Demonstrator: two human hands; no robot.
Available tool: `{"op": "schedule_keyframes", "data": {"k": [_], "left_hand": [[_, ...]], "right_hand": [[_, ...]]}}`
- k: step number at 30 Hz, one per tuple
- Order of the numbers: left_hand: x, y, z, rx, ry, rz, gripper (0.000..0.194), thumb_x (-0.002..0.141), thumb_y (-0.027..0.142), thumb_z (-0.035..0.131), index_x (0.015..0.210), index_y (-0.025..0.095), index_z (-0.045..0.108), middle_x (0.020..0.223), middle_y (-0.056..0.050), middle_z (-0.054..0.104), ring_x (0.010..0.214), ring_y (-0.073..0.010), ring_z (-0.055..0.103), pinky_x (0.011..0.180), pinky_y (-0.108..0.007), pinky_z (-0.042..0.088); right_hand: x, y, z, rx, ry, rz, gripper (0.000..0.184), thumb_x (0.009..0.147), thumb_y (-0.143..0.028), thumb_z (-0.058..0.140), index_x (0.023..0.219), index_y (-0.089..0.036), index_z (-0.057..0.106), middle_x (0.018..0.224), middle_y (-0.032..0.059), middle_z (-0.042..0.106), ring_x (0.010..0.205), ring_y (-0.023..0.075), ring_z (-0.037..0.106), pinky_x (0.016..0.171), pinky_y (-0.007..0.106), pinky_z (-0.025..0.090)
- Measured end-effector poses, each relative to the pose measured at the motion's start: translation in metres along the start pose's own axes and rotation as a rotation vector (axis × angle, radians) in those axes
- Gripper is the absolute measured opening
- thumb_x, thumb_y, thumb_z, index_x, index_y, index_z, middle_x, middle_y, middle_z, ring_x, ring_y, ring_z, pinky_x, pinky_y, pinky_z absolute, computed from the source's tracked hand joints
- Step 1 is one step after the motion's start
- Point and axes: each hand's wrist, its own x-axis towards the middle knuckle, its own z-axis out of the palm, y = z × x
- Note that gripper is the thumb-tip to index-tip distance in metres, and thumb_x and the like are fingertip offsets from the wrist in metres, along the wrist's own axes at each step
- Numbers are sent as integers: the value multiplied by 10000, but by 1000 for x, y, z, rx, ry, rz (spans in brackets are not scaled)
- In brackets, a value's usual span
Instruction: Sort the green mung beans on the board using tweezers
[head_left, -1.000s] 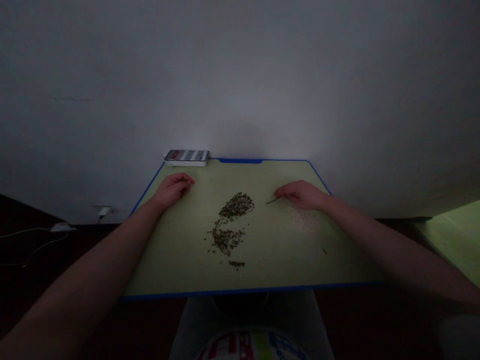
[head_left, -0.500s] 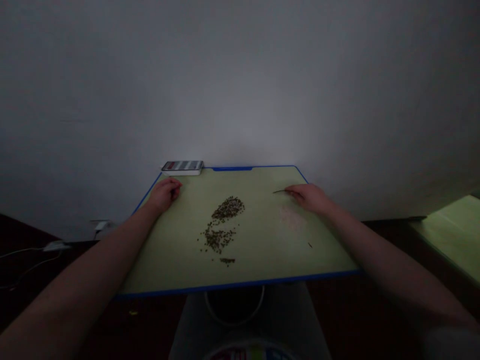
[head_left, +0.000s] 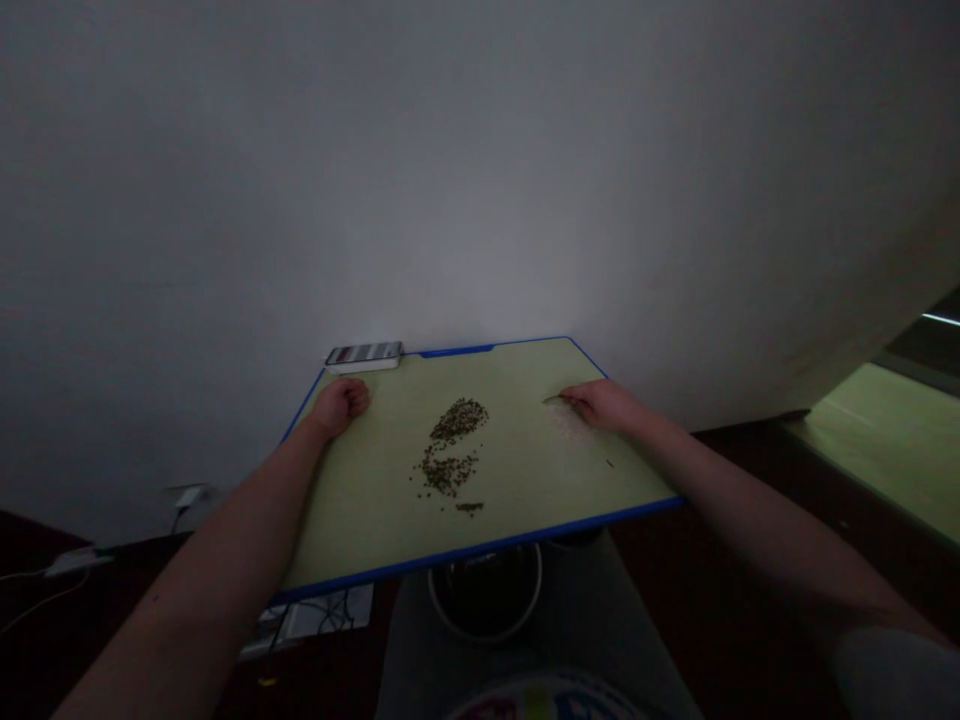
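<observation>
My left hand (head_left: 342, 404) rests as a loose fist near the far left corner of the pale, blue-edged board (head_left: 517, 480); I see nothing in its fingers. Small brown seed-like grains lie mid-board, in an upper pile (head_left: 459, 420) and a looser lower pile (head_left: 448, 472), with a short line of grains (head_left: 470, 507) nearer me. Pinched in my right hand (head_left: 596, 404) is a thin, stick-like tool (head_left: 551, 400), its tip pointing left; its exact kind is too dim to tell. Just below that hand lies a faint pale, pinkish scatter (head_left: 570, 425).
A phone (head_left: 365, 353) lies on a white box at the far left corner, close to the wall (head_left: 480, 200). A small dark sliver (head_left: 610, 464) is on the board's right side. Under the front edge stands a round bowl-like container (head_left: 486, 595) between my legs. Cables (head_left: 71, 565) run at left.
The view has shifted and tilted, so the board appears slanted. My right hand has moved slightly towards me, and the tool's tip now reaches the pale scatter. My left hand stays a fist.
</observation>
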Motion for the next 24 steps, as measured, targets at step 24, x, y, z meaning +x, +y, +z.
{"op": "schedule_keyframes", "data": {"k": [24], "left_hand": [[-4,-16,-18,218,-159,32,261,636,332,445,454,223,293,433,55,256,388,-72,238,404,-240,197]], "right_hand": [[25,-13,-12,451,-215,-205,188,721,-134,570,723,-238,727,924,13,765,1079,201,659,899,356,519]]}}
